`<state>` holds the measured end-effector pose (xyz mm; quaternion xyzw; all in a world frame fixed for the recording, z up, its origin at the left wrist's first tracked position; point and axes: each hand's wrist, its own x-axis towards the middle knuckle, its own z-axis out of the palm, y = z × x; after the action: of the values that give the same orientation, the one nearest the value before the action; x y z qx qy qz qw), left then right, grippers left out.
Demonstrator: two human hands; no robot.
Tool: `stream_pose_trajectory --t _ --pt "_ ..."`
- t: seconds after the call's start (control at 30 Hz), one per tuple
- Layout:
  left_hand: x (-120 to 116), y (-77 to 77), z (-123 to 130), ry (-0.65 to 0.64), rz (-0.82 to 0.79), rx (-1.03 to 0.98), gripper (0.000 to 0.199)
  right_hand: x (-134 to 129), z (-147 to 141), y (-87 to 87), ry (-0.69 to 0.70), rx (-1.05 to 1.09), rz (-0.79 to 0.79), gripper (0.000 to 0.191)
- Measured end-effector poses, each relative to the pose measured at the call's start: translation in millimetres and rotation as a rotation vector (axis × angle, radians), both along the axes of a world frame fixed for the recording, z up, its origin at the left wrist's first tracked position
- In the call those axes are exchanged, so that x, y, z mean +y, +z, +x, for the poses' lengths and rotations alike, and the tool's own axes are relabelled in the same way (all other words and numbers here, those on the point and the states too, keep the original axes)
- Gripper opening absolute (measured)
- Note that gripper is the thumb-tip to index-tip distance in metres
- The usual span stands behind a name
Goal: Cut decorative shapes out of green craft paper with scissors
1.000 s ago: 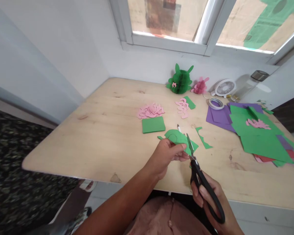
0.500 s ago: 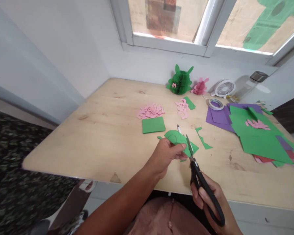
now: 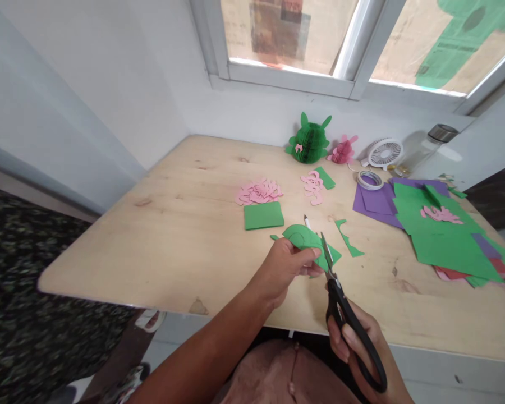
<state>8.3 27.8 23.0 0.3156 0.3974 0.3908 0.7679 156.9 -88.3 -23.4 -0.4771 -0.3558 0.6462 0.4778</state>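
The left hand pinches a curved piece of green craft paper, whose edge meets the blades of black-handled scissors gripped in the right hand; a clear glass bottle stands well beyond.

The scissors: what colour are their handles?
The handles of the scissors are black, best seen in the head view.

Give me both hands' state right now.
Left hand: closed, holding a piece of green paper.
Right hand: closed, holding black-handled scissors.
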Motion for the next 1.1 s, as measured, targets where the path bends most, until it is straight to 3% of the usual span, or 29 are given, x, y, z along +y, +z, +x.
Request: stream_pose_trajectory --t 1.1 --pt "13 -2.2 -1 -0.091 0.030 0.028 0.020 5 6 -0.3 0.008 -0.060 0.019 0.036"
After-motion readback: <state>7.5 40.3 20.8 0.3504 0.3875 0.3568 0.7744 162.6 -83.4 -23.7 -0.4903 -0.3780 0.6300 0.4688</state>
